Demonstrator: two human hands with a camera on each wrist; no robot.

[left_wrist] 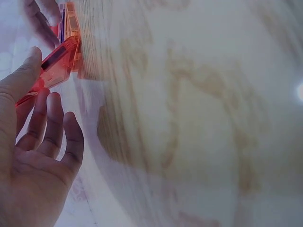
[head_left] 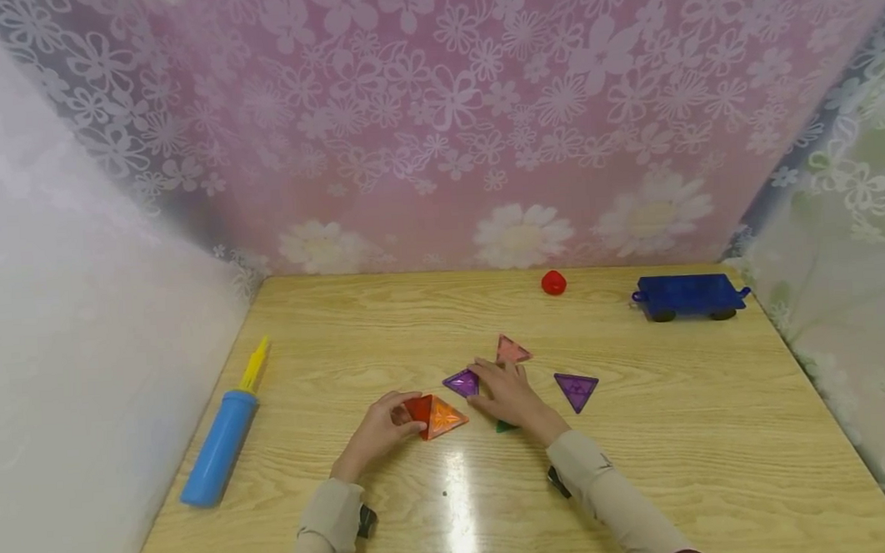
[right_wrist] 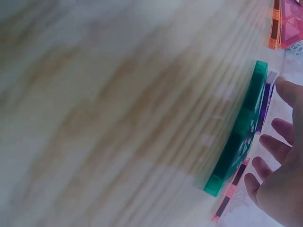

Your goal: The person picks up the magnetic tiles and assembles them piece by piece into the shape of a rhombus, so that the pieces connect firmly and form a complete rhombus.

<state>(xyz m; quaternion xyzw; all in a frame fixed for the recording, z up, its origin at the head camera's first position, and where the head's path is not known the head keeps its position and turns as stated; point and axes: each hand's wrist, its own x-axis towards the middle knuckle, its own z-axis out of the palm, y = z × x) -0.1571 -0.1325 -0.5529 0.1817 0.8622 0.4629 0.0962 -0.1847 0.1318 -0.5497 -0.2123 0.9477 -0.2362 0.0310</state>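
Observation:
My left hand (head_left: 379,430) pinches a red triangular magnetic tile (head_left: 419,411) between thumb and fingers. In the left wrist view this red tile (left_wrist: 57,64) tilts up beside an orange triangular tile (left_wrist: 72,28). From above, the orange tile (head_left: 446,417) meets the red one's edge. My right hand (head_left: 515,396) holds a purple triangular tile (head_left: 462,382) at its edges with thumb and forefinger, low over the table. A green tile (right_wrist: 239,135) lies partly under that hand, mostly hidden in the head view. Just beyond its fingers lies a pink triangular tile (head_left: 511,350).
Another purple triangle (head_left: 577,390) lies right of my right hand. A blue wheeled base (head_left: 690,295) stands at the back right, and a small red object (head_left: 554,283) sits near the back edge. On the left is a blue hand pump (head_left: 221,447) with a yellow nozzle.

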